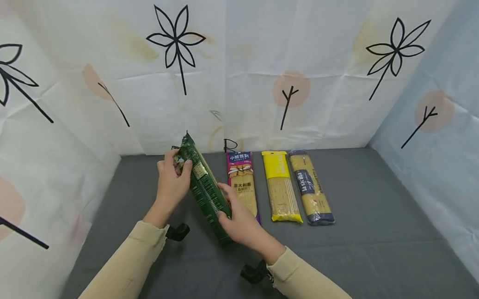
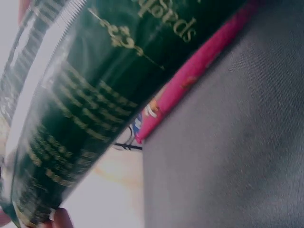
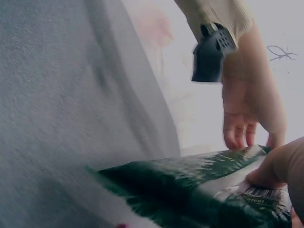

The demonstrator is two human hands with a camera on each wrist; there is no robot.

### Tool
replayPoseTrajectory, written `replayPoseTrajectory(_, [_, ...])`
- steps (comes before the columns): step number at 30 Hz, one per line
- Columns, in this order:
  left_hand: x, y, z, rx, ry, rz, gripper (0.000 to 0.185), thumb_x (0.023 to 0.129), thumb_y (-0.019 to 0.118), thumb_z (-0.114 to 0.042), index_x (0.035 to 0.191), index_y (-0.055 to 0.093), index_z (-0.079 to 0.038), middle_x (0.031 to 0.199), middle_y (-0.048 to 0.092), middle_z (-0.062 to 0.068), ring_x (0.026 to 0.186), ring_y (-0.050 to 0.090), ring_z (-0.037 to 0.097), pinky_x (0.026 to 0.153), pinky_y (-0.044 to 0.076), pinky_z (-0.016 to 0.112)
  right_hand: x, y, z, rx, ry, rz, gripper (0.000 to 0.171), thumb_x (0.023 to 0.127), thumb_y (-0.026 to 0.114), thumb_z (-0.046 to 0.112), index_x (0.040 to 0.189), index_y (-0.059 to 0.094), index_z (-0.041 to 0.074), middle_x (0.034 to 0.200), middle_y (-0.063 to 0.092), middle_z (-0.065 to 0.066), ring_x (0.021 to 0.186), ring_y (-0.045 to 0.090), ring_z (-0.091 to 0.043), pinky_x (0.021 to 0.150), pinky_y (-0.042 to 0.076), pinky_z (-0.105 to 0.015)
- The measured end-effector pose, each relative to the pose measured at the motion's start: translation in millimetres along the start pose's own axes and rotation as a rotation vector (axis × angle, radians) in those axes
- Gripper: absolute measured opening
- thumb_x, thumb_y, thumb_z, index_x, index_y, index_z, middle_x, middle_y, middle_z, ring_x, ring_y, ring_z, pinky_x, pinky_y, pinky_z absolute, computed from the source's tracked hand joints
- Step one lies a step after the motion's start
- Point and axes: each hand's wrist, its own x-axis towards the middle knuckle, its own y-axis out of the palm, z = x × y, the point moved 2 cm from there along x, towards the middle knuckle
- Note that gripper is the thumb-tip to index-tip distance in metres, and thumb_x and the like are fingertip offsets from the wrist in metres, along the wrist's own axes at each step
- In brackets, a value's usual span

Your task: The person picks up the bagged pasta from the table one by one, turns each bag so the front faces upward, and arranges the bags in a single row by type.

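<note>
**Green pasta pack: two-hand end grip, film looks slick**

Both hands are holding the green pasta pack (image 1: 204,189) tilted up off the grey mat (image 1: 376,251), just left of the purple pack (image 1: 242,186). Left hand (image 1: 172,184) is curling fingers round the far top end; right hand (image 1: 238,219) is pinching the near lower end. Likely light but long; the glossy film is probably slippery and the dry strands inside brittle, so I'd judge bending the middle a risk. Gripping at both ends looks right. The yellow pack (image 1: 281,187) and the blue-label pack (image 1: 310,187) are lying flat further right of the purple pack, side by side.
</note>
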Motion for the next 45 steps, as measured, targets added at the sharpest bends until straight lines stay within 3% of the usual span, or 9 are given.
replayPoseTrajectory(4, [-3.0,-2.1,-7.6,-0.025,-0.05,0.074,0.073,0.097,0.044,-0.054,0.153,0.014,-0.018,0.123,0.028,0.021,0.089,0.042,0.029,0.069,0.039,0.042,0,-8,6,-0.094,-0.024,0.0,0.072,0.097,0.056,0.009,0.152,0.018,0.032,0.138,0.048,-0.005,0.104,0.056,-0.016,0.068,0.051,-0.028])
replayPoseTrajectory(6, [-4.1,-4.3,-12.2,-0.054,-0.086,0.116,0.079,0.096,0.044,-0.056,0.154,0.007,-0.017,0.127,0.025,0.022,0.098,0.041,0.032,0.075,0.04,0.045,0,-12,10,-0.161,-0.038,0.001,0.072,0.097,0.056,0.01,0.154,0.016,0.03,0.146,0.042,-0.005,0.097,0.057,-0.019,0.062,0.049,-0.031])
replayPoseTrajectory(10, [-5.4,-9.1,-23.2,-0.193,-0.182,0.187,0.089,0.094,0.048,-0.058,0.153,-0.005,-0.018,0.137,0.016,0.026,0.117,0.039,0.037,0.087,0.046,0.05,0,-16,18,-0.337,-0.086,-0.008,0.071,0.097,0.056,0.008,0.155,0.016,0.019,0.151,0.035,-0.007,0.098,0.056,-0.02,0.065,0.051,-0.033])
replayPoseTrajectory(13, [-5.8,-11.2,-30.4,-0.354,-0.252,0.201,0.095,0.092,0.055,-0.056,0.151,-0.011,-0.021,0.141,0.014,0.026,0.124,0.041,0.038,0.09,0.049,0.049,1,-17,21,-0.536,-0.167,-0.042,0.069,0.094,0.059,0.006,0.152,0.023,0.011,0.143,0.045,-0.011,0.104,0.056,-0.021,0.075,0.054,-0.033])
replayPoseTrajectory(17, [-6.6,-11.6,-35.8,-0.548,-0.31,0.174,0.099,0.091,0.063,-0.047,0.15,-0.012,-0.022,0.139,0.02,0.025,0.12,0.048,0.038,0.088,0.051,0.046,4,-16,23,-0.817,-0.295,-0.114,0.066,0.09,0.064,0.005,0.147,0.032,0.009,0.119,0.058,-0.01,0.095,0.058,-0.021,0.072,0.055,-0.032])
replayPoseTrajectory(20, [-7.3,-10.3,-35.8,-0.635,-0.348,0.149,0.097,0.091,0.065,-0.04,0.15,-0.01,-0.022,0.139,0.021,0.023,0.121,0.049,0.036,0.084,0.053,0.045,5,-15,22,-0.939,-0.354,-0.151,0.062,0.089,0.067,0.007,0.144,0.037,0.009,0.112,0.059,-0.008,0.093,0.058,-0.022,0.075,0.055,-0.031])
replayPoseTrajectory(28, [-4.6,-3.7,-25.8,-0.691,-0.429,0.079,0.089,0.093,0.066,-0.032,0.148,-0.002,-0.017,0.14,0.026,0.021,0.119,0.052,0.034,0.077,0.056,0.039,6,-11,21,-1.06,-0.401,-0.19,0.061,0.088,0.072,0.013,0.143,0.044,0.013,0.11,0.059,-0.007,0.095,0.057,-0.023,0.08,0.055,-0.032])
replayPoseTrajectory(34, [-4.6,-0.2,-18.5,-0.731,-0.436,0.025,0.076,0.096,0.06,-0.022,0.146,0.003,-0.017,0.138,0.028,0.021,0.117,0.053,0.036,0.078,0.056,0.04,5,-6,23,-1.139,-0.445,-0.221,0.065,0.082,0.079,0.021,0.139,0.048,0.014,0.108,0.061,-0.007,0.089,0.058,-0.023,0.078,0.055,-0.032])
replayPoseTrajectory(45, [-5.6,3.1,-13.0,-0.711,-0.455,0.012,0.065,0.097,0.056,-0.019,0.144,0.011,-0.016,0.134,0.034,0.018,0.113,0.055,0.034,0.078,0.056,0.039,1,-3,20,-1.126,-0.389,-0.189,0.072,0.078,0.082,0.029,0.139,0.046,0.018,0.108,0.059,-0.006,0.091,0.057,-0.021,0.079,0.055,-0.033])
